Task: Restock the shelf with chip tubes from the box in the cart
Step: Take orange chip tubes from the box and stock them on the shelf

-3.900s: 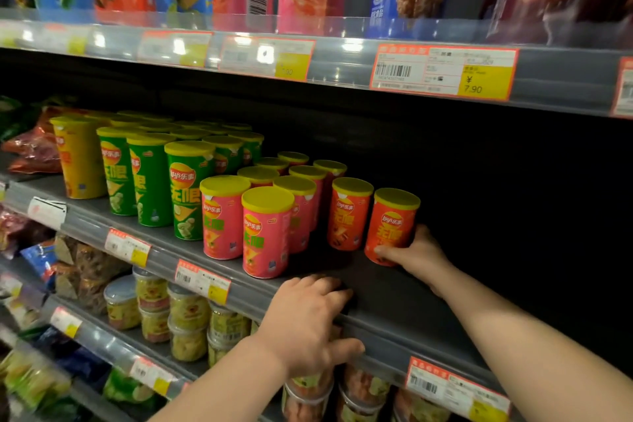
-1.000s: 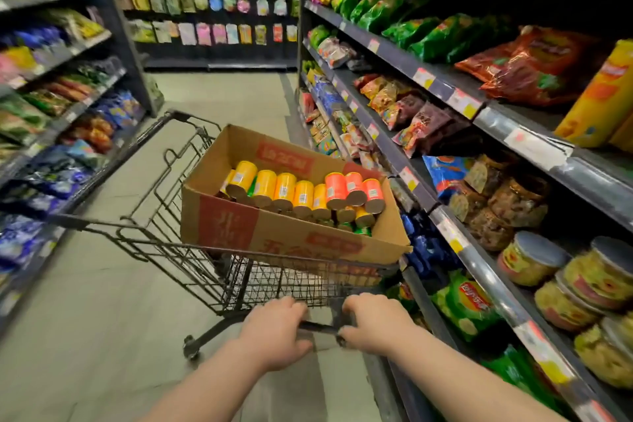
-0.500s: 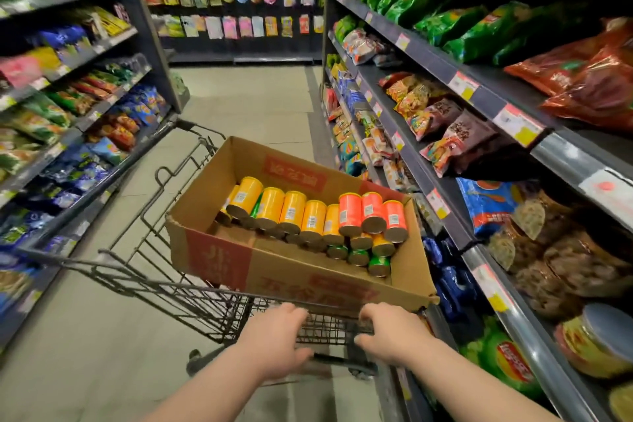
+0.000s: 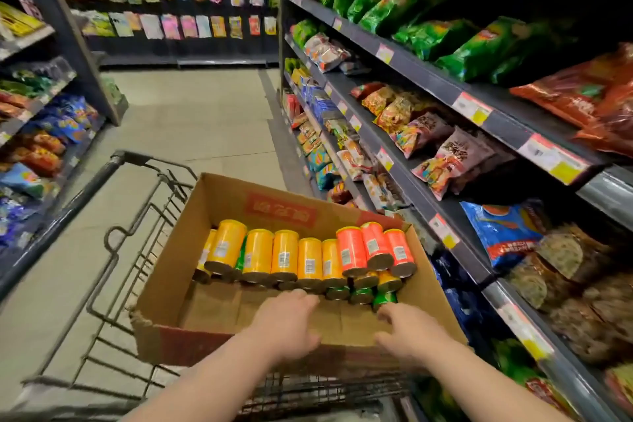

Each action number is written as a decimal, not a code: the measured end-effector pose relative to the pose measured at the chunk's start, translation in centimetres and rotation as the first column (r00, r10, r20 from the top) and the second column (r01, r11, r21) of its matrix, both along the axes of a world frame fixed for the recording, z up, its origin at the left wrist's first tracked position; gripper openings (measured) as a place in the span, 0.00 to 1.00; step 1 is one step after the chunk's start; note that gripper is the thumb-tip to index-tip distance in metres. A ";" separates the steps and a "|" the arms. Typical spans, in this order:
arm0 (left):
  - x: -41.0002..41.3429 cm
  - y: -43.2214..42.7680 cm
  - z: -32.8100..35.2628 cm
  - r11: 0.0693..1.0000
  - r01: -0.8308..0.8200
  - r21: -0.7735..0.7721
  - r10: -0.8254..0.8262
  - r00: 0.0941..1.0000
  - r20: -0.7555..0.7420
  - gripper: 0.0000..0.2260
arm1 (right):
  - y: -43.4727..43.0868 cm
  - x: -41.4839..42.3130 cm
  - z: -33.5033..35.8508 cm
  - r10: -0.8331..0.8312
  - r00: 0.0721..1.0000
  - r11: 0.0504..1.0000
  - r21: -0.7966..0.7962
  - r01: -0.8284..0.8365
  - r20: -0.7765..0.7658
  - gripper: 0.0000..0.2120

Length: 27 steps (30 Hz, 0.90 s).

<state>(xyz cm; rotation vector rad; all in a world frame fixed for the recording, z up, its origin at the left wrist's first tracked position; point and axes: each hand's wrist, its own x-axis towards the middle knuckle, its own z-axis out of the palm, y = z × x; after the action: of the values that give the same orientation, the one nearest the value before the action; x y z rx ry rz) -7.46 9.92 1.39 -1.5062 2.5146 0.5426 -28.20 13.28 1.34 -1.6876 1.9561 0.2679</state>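
Hands are off the cart handle now. Half a second ago both gripped it, and now they are over the near wall of the open brown cardboard box (image 4: 222, 202), which sits in the black wire shopping cart (image 4: 133, 158). Pushing appears to be over and the picking is on.

The left hand (image 4: 287, 322) goes in with fingers stretched out and loose, holding nothing, tips just short of the row of yellow chip tubes (image 4: 284, 253) lying on their sides. The right hand (image 4: 409, 331) is spread too, fingertips at the end of a green chip tube (image 4: 385, 298) in the bottom layer. It's blurred, so I'd say touching at most, not gripped.

All the stock is in the box: yellows across the top and three orange-red chip tubes (image 4: 349, 250) at the right end, with more tubes underneath.

The grey metal shelving (image 4: 411, 65) runs close along the right, packed with shiny green snack bags (image 4: 479, 48) and a blue snack bag (image 4: 503, 233). The shelf to be filled isn't in view here.

What's in the way? The stacking. Pull that low green tube and the ones above may well roll.
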 end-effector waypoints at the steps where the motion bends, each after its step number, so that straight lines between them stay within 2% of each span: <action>1: 0.6 -1.0 -0.1 1.000 0.008 0.001 -0.008 1.000 0.003 0.27 | -0.7 0.5 -0.1 -0.015 1.000 1.000 0.004 0.015 -0.001 0.23; 7: 2.4 -5.3 -1.9 0.995 0.089 0.046 -0.090 0.996 0.013 0.27 | -2.0 2.6 -1.3 -0.104 0.995 0.994 0.025 0.104 0.004 0.24; 15: 0.5 -7.6 -4.2 0.982 0.129 0.138 -0.127 0.992 -0.021 0.27 | -3.7 0.5 -2.6 -0.204 0.979 0.978 0.034 0.205 -0.018 0.25; 27: -1.4 -12.6 -6.4 0.975 -0.045 0.218 0.037 0.999 0.039 0.28 | -13.8 -4.5 -6.2 -0.193 0.981 0.981 0.024 0.193 0.009 0.26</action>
<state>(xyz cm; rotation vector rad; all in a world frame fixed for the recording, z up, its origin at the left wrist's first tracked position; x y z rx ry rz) -8.82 -2.72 -5.05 -1.4742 2.3142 0.7648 -32.71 -0.51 -4.89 -1.4686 2.0823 0.2068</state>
